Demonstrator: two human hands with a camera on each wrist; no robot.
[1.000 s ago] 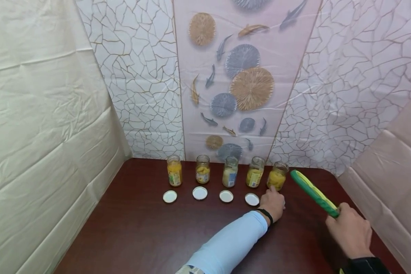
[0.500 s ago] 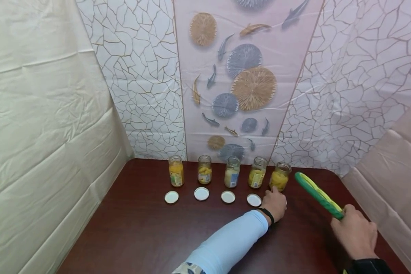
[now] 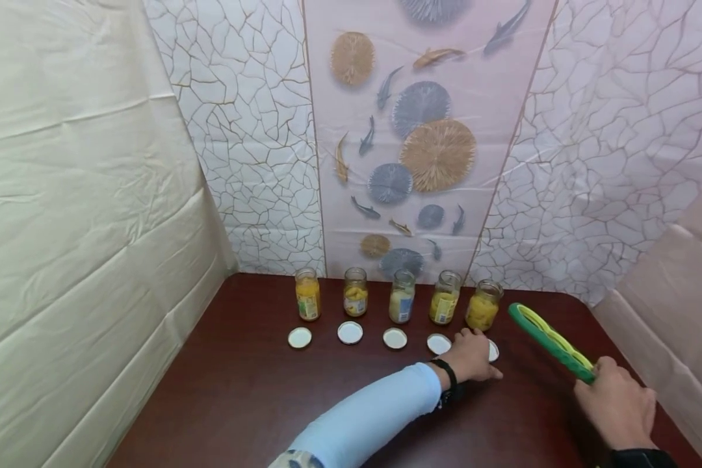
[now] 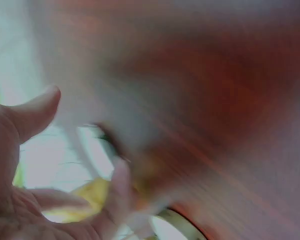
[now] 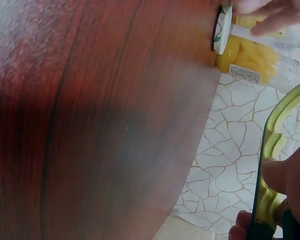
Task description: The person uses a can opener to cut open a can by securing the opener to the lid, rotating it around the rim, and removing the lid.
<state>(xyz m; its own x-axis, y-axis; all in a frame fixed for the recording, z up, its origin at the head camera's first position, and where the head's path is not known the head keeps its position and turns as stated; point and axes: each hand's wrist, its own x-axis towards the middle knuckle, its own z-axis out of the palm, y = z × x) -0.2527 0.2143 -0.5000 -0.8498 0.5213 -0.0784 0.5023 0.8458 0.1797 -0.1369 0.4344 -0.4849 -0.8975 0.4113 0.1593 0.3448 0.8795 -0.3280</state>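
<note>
My left hand hovers over the table by the rightmost white lid, fingers spread and holding nothing; part of that lid is hidden behind it. In the left wrist view the thumb and fingers stand apart. Just behind is an uncapped glass jar of yellow fruit pieces. My right hand grips a green and yellow jar opener by one end, raised above the table on the right. The right wrist view shows the opener's scalloped inner edge.
Several more uncapped jars stand in a row along the back, among them an orange-filled one and a pale one. Lids such as this left one lie before them. Fabric walls border the dark red table.
My left hand has let go of the rightmost lid and drawn back slightly toward me and left, its fingers spreading. The lid now shows. My right hand keeps its grip on the jar opener.
</note>
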